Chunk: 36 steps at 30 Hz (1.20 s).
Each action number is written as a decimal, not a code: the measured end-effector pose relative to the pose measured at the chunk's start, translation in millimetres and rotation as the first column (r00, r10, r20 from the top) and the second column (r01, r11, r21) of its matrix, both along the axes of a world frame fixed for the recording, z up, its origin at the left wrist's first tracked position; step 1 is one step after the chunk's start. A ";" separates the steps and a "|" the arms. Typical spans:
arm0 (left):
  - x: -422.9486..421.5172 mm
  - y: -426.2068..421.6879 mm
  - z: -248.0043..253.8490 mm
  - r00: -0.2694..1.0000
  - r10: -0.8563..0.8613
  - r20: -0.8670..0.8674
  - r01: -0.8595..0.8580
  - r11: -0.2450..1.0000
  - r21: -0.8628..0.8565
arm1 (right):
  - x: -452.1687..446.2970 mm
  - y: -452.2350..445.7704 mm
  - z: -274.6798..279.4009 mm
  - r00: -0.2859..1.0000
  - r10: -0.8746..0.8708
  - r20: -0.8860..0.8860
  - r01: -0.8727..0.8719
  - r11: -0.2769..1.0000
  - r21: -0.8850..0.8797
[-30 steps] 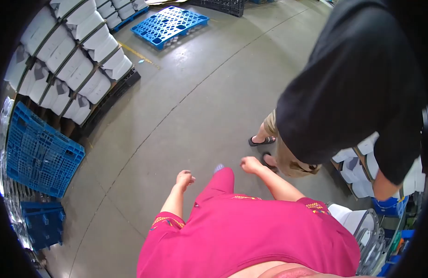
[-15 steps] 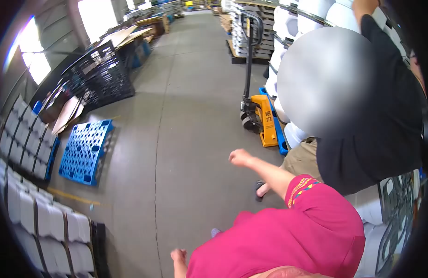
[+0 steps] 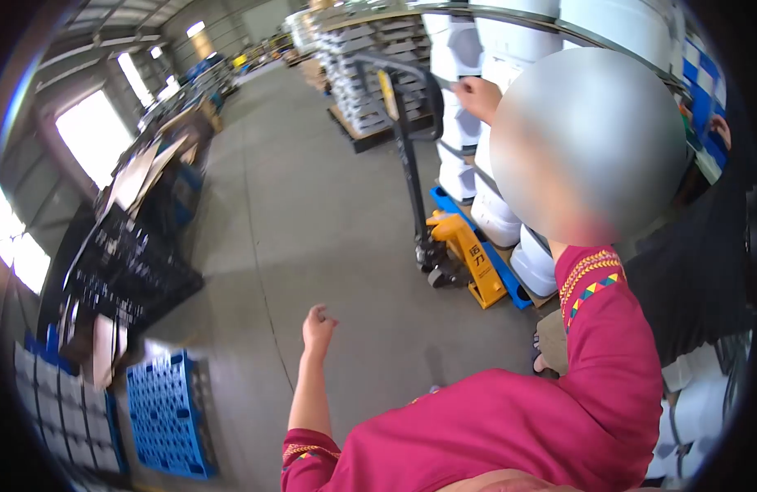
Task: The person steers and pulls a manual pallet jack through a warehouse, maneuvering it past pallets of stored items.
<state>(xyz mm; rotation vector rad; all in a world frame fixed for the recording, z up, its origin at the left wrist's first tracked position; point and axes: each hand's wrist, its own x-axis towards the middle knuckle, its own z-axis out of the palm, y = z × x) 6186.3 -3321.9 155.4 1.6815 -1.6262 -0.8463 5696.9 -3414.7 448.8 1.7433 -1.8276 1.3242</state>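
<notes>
I have the left hand (image 3: 318,331) empty and half-curled, the right hand (image 3: 480,99) well apart near the handle (image 3: 437,102) of the jack (image 3: 468,256), its grip unclear. The stack (image 3: 457,129) already sits on a pallet (image 3: 507,275), the jack beside it.

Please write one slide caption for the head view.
Right hand raised before stacked white rounded bundles, with a black-handled yellow metal pallet jack nearby; left hand apparently empty.

Yellow-orange pallet jack (image 3: 475,266), black handle (image 3: 435,98); crimson tunic (image 3: 493,435), 2 sleeves (image 3: 593,283) banded in yellow chevrons and multicoloured triangles; bright blue lattice pallet (image 3: 167,410).
</notes>
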 end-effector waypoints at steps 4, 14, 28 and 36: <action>-72.9 -143.6 133.4 0.933 -0.289 0.215 0.348 0.878 -0.328 | 20.4 -51.2 43.4 0.995 0.048 -0.089 -0.022 0.962 0.272; -250.0 -495.3 362.2 0.653 -0.184 0.735 0.731 0.407 -0.548 | 85.3 -103.0 21.2 0.843 -0.469 -0.263 0.519 0.839 0.166; -14.4 -471.0 345.8 -0.142 -0.318 0.937 0.984 -0.150 0.098 | 414.8 -57.5 -18.8 0.928 -0.224 -0.299 0.293 0.933 0.209; 171.1 -434.8 231.2 -0.265 -0.459 0.848 0.960 -0.210 0.187 | 581.2 -22.4 -127.4 0.995 -0.091 0.028 0.066 0.871 0.487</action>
